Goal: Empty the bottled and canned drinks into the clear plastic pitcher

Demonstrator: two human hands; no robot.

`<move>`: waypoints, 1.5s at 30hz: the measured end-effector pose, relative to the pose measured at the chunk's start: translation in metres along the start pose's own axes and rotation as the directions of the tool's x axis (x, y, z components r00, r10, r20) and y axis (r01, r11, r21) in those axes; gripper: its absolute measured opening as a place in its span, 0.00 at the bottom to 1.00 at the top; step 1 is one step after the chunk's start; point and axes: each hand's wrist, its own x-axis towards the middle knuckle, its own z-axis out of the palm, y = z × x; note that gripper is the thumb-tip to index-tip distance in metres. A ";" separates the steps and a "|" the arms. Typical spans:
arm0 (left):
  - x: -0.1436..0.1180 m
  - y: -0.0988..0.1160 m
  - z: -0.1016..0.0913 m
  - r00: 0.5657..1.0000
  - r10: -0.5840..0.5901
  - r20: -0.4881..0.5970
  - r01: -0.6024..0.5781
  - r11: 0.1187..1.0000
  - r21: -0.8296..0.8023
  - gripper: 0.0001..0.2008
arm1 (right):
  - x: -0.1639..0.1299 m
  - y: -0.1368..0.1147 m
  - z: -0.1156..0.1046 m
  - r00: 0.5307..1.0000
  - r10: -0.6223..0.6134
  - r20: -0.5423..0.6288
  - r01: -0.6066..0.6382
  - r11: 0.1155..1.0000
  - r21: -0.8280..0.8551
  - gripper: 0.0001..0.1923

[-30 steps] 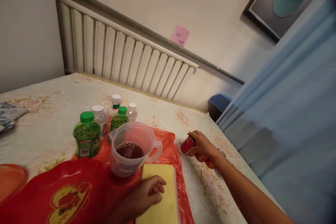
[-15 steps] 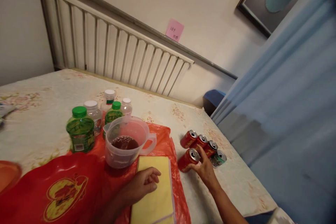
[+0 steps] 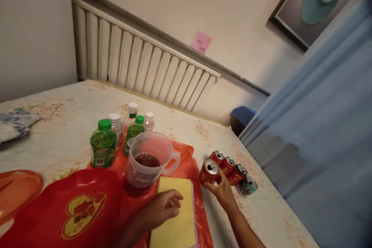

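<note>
nearest, left hand [image 3: 162, 209] resting knuckles-up on a yellow cloth [image 3: 176, 217], fingers loosely curled, gripping nothing. yellow cloth spread flat over the right end of a red plastic bag [image 3: 87, 209] with a yellow heart print. just right of that, right hand [image 3: 222, 190] wrapped around a red can [image 3: 208, 171], fingers closed on its lower side, can tipped with its silver top towards the camera, at the bag's right edge and lifted slightly off the floral tablecloth [image 3: 58, 139]. directly behind the held can, a row of three more red cans [image 3: 229, 164] lying side by side, touching, with a teal can [image 3: 247, 186] at the right end of the row, all on their sides near the table's right edge. further left, beyond the cloth, a clear plastic jug [image 3: 148, 162] standing upright on the bag, handle to the right, dark liquid in its bottom. behind the jug, two green-capped bottles [image 3: 103, 149] and three white-capped bottles [image 3: 116, 124] clustered upright, close together. far left, the edge of an orange plate [image 3: 17, 192] and a blue-and-white cloth [image 3: 14, 124] bunched on the table. beyond the table, a white radiator [image 3: 139, 62] along the wall, a pink sticky note [image 3: 201, 42] above it, a framed picture [image 3: 316, 0] upper right, a blue curtain [image 3: 319, 124] down the right side.
</note>
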 end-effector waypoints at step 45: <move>0.004 -0.023 0.005 0.994 -0.051 -0.092 0.045 0.997 -0.058 0.22 | 0.096 -0.239 0.045 0.182 -0.715 0.675 0.927 -0.103 -0.359 0.24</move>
